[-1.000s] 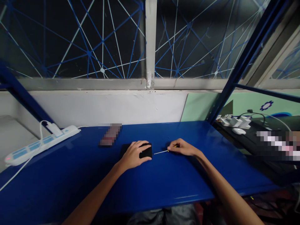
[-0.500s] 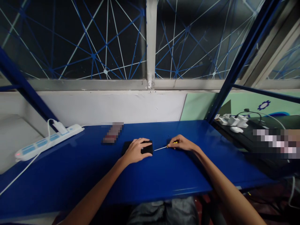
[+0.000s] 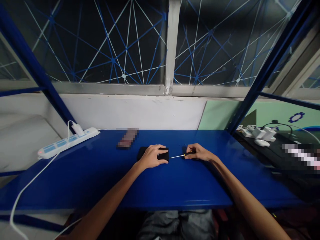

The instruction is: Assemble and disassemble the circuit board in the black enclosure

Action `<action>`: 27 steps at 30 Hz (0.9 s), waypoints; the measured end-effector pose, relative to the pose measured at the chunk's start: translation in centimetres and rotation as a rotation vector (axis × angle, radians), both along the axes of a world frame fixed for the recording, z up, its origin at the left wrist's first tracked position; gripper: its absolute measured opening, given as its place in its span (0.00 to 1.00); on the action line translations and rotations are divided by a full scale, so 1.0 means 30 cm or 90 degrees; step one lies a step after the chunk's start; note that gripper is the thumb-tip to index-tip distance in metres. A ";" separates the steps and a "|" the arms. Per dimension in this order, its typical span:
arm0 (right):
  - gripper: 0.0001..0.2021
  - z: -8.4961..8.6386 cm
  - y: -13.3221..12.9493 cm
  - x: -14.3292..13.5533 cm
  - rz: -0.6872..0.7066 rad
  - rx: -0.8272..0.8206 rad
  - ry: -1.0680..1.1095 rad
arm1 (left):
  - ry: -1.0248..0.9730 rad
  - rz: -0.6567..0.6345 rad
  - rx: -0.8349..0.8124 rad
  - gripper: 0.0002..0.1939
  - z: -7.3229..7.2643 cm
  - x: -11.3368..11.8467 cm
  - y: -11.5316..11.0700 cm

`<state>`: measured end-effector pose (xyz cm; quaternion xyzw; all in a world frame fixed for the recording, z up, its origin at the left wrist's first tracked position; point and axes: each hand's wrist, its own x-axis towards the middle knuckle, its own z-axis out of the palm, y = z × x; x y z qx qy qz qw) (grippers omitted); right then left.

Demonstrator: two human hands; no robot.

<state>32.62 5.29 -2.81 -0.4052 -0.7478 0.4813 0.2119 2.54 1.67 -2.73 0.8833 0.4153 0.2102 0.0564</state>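
mid-frame, a black box [image 3: 164,156] is held on the desk [image 3: 175,186] by the left hand [image 3: 150,157]; a screwdriver [image 3: 177,156] is gripped by the right hand [image 3: 200,153], its tip just beside the box; progress cannot be told.

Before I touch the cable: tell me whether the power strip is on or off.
Apparently on: the power strip shows a red light at its near end.
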 end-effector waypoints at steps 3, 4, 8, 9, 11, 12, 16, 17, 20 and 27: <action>0.22 0.014 -0.022 0.003 0.009 0.043 -0.040 | 0.008 0.001 -0.008 0.26 0.004 0.002 -0.002; 0.22 0.016 -0.030 0.003 0.007 0.079 -0.050 | 0.011 -0.002 -0.010 0.26 0.005 0.002 -0.002; 0.24 0.014 -0.064 0.002 -0.037 0.179 -0.080 | 0.016 -0.012 0.004 0.26 0.006 0.001 0.001; 0.22 0.012 -0.071 0.001 -0.034 0.176 -0.062 | 0.016 -0.010 0.005 0.26 0.006 0.001 0.003; 0.20 0.007 -0.081 0.002 -0.022 0.150 -0.008 | 0.023 -0.006 0.004 0.26 0.008 0.003 0.008; 0.21 0.005 -0.082 0.003 -0.019 0.134 0.017 | 0.028 -0.005 0.005 0.26 0.012 0.005 0.011; 0.22 0.004 -0.073 0.012 -0.039 0.085 0.035 | 0.076 -0.006 0.025 0.27 0.050 0.027 0.034; 0.21 0.005 -0.070 0.014 -0.042 0.087 0.021 | 0.092 -0.009 0.024 0.28 0.062 0.034 0.039; 0.22 0.005 -0.067 0.016 -0.036 0.131 -0.032 | 0.112 -0.007 0.008 0.28 0.083 0.046 0.047; 0.20 -0.023 -0.060 0.005 -0.024 0.137 0.019 | 0.056 -0.004 0.022 0.28 0.044 0.029 0.024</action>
